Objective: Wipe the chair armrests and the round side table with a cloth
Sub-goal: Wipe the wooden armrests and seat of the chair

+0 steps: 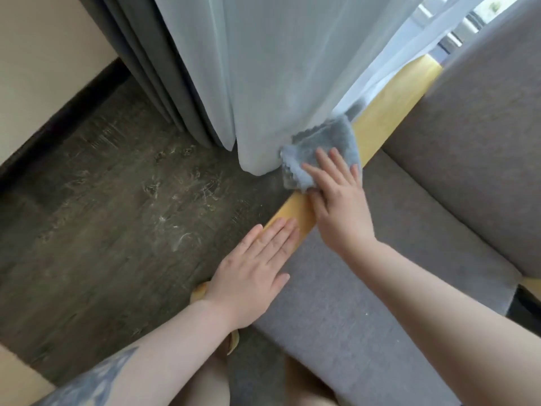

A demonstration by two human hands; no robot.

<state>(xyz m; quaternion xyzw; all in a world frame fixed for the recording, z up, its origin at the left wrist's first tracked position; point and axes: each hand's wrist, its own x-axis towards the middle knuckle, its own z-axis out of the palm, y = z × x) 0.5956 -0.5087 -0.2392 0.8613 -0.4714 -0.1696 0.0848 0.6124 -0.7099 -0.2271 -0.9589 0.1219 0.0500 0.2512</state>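
At centre frame the right hand presses the grey microfibre cloth flat on the yellow wooden armrest, fingers spread. The cloth looks soft, light and limp, best worked under a flat palm. The left hand rests flat, fingers together, on the armrest's near end; no containers show.
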